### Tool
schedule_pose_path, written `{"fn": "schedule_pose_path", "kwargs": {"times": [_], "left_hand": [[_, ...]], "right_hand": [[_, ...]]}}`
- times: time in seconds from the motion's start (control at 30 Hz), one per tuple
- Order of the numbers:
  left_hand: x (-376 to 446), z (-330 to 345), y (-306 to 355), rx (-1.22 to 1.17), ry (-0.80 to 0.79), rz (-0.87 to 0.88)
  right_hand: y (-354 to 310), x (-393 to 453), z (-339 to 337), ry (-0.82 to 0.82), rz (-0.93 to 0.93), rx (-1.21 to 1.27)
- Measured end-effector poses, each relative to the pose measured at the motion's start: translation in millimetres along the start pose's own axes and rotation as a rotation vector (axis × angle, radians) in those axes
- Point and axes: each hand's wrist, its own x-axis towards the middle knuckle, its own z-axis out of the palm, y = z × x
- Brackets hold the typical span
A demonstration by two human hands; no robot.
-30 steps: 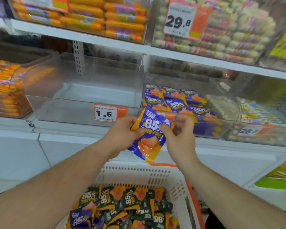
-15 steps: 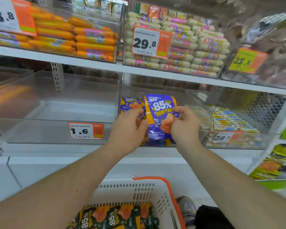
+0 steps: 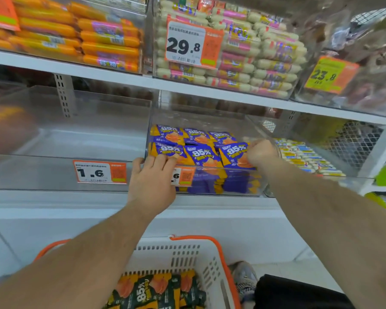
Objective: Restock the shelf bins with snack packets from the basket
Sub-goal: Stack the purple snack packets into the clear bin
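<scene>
A clear shelf bin (image 3: 210, 117) on the middle shelf holds several blue and orange "85%" snack packets. My right hand (image 3: 260, 151) reaches into it and pinches the front right blue packet (image 3: 235, 153) at its edge. My left hand (image 3: 153, 179) rests on the bin's front rim, fingertips touching the front left packet (image 3: 168, 150). Below, a white basket (image 3: 187, 257) with orange handles holds several dark green and orange "85%" packets (image 3: 156, 291).
To the left stands a clear bin (image 3: 71, 139) holding nothing, with a 1.6 price tag (image 3: 99, 172). A bin of small striped packets (image 3: 305, 155) is on the right. The upper shelf carries orange sausages (image 3: 98, 39) and white sausages (image 3: 254, 63). A shoe (image 3: 244, 277) shows beside the basket.
Both hands carried the blue packet up from over the basket into the bin. My right hand now sets it at the front right, and my left hand moved to the bin's front rim.
</scene>
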Motion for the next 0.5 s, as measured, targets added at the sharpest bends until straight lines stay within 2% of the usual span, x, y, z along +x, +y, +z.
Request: {"fn": "schedule_pose_path", "kwargs": {"times": [0.1, 0.23, 0.4, 0.5], "left_hand": [[1, 4, -1, 0.016, 0.024, 0.002], [1, 4, 0, 0.01, 0.043, -0.005], [-1, -3, 1, -0.008, -0.05, -0.008], [-2, -3, 0, -0.014, -0.038, -0.007]], "right_hand": [[1, 1, 10, 0.011, 0.004, -0.12], [0, 0, 21, 0.146, -0.026, -0.387], [3, 3, 26, 0.226, 0.006, -0.408], [4, 0, 27, 0.276, -0.006, -0.38]]}}
